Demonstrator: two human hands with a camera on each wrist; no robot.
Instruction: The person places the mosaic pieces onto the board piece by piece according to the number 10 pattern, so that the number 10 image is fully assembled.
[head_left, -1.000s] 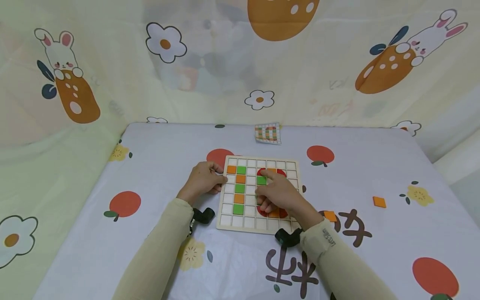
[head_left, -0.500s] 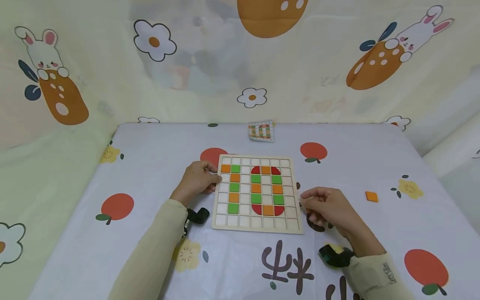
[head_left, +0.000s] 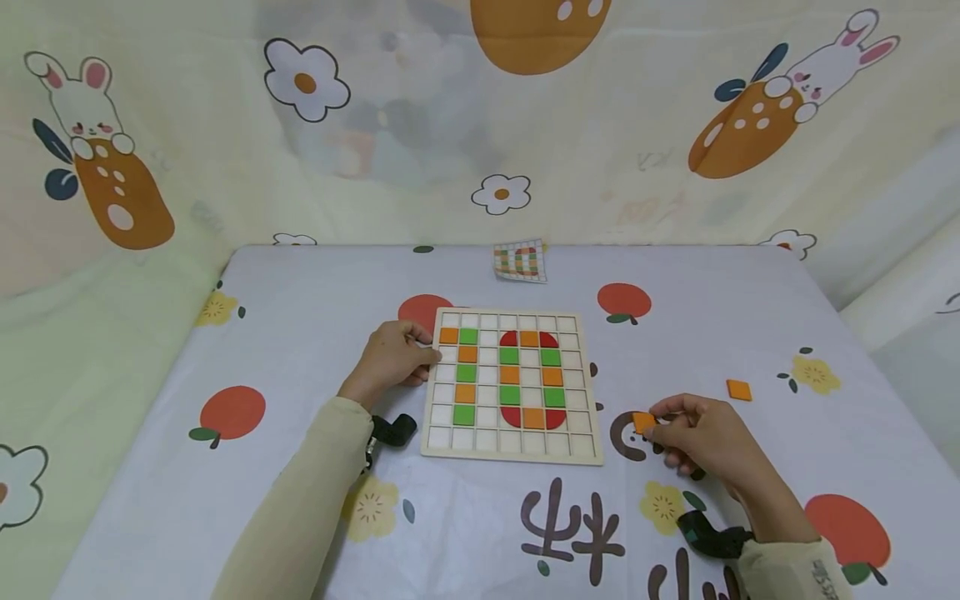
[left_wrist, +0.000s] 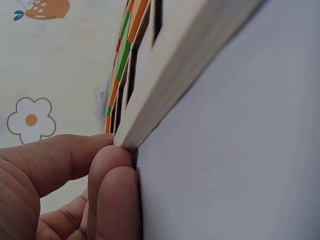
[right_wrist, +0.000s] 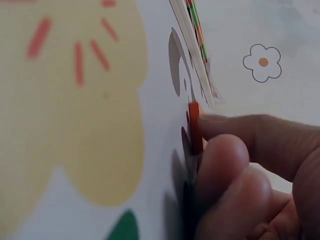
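Observation:
A wooden grid board (head_left: 487,436) lies flat on the table, some of its cells filled with green, orange and red tiles. On its right half the tiles make a ring with rounded red corners. My left hand (head_left: 387,358) holds the board's left edge; up close in the left wrist view, thumb and fingertips (left_wrist: 117,187) meet the edge. To the right of the board, my right hand (head_left: 708,433) pinches a square orange tile (head_left: 642,422) between thumb and index finger. The right wrist view has this tile (right_wrist: 195,127) edge-on, close over the cloth.
Another orange tile (head_left: 738,390) lies farther right on the cloth. Behind the board a small printed card (head_left: 520,261) with a coloured grid pattern is near the table's back edge. A patterned curtain (head_left: 420,200) hangs behind the table.
My right hand has left the board, moved right, and taken hold of the orange tile lying there. The left hand stays at the board's left edge. The head view has shifted slightly.

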